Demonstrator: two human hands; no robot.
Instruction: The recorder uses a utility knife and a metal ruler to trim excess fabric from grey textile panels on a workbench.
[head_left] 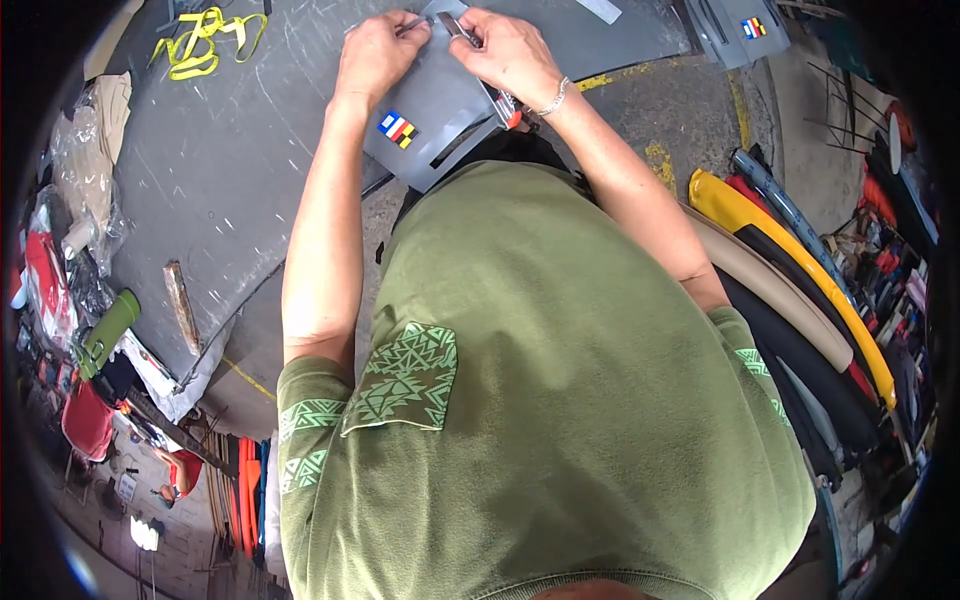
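A grey sheet piece (425,100) with a small multicoloured patch lies at the near edge of the dark worktable (230,130). My left hand (380,58) is closed over its far left part, thumb and fingers pinched; what they hold is too small to make out. Across from it, my right hand (508,52) closes round a narrow dark metal tool (455,28) whose kind I cannot tell. Below the right wrist, by the sheet's right edge, sits a slim object with an orange-red end (514,120). A dark slot shows in the sheet's near part.
A yellow strap (205,42) lies loose at the table's far left. Another grey piece with a similar patch (753,28) is at the far right. A worn stick (182,308) rests near the left edge. Rolls of yellow (800,265), beige and black material stand at right.
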